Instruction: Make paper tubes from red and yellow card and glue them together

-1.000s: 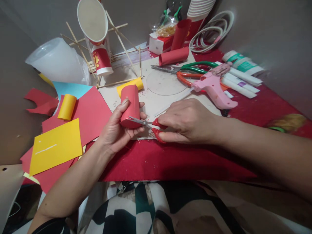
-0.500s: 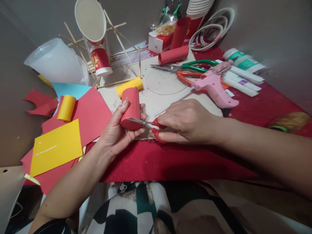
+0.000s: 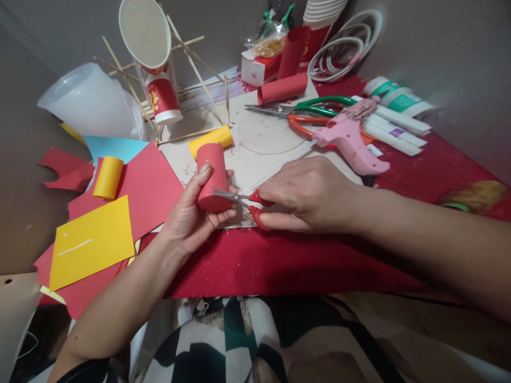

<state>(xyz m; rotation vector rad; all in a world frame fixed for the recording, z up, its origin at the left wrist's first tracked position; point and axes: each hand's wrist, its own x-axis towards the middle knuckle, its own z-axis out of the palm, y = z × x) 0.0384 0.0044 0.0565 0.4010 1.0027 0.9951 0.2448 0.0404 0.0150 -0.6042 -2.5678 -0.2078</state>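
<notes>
My left hand [image 3: 195, 205] is wrapped round a red paper tube [image 3: 211, 170], thumb on its near side and fingers behind it. The tube stands slightly tilted, its closed-looking end facing down toward me. In my right hand [image 3: 303, 197] is a pair of scissors [image 3: 238, 197] with red handles. Their blades are parted a little and lie at the lower part of the tube; I cannot tell whether they touch the paper. Just behind the tube lies a yellow paper roll [image 3: 215, 139] on a pale board [image 3: 255, 165].
Right of the board are a pink glue gun [image 3: 351, 141] and green-and-orange-handled tools [image 3: 319, 109]. A stick frame with paper cups [image 3: 163, 98] stands at the back left. Coloured paper sheets [image 3: 93, 242] and a second yellow roll [image 3: 108, 177] lie left. Red tubes [image 3: 283, 89] lie behind.
The scissor handles have drawn slightly closer together, and the blades have shifted a little. Both hands stay in nearly the same place; the whole view has moved very slightly.
</notes>
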